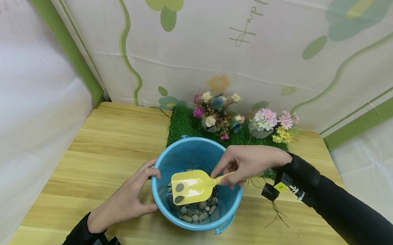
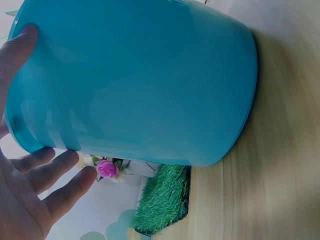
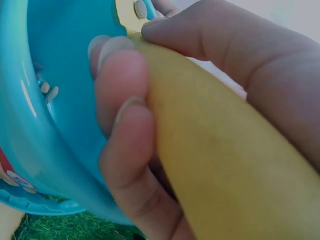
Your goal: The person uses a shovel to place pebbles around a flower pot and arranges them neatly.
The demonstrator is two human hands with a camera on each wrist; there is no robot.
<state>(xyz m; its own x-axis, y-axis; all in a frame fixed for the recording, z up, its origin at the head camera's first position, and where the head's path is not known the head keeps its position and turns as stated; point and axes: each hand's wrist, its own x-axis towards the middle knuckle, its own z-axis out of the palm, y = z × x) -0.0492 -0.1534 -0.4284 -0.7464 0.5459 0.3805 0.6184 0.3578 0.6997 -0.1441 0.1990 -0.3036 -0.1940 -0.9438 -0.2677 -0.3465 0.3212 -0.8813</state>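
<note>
A blue bucket stands on the wooden table, with pebbles in its bottom. My left hand holds it at the left side, one finger hooked over the rim and the thumb against the outer wall. In the left wrist view, the thumb and the other fingers spread around the bucket's wall. By its handle, my right hand grips a yellow toy shovel within the bucket's mouth. Two grey pebbles lie on the shovel's blade.
Behind the bucket, a mat of artificial grass carries a pot of mixed roses and a pot of pink and yellow flowers. The bucket's handle hangs at its front right. A printed curtain rises behind the table.
</note>
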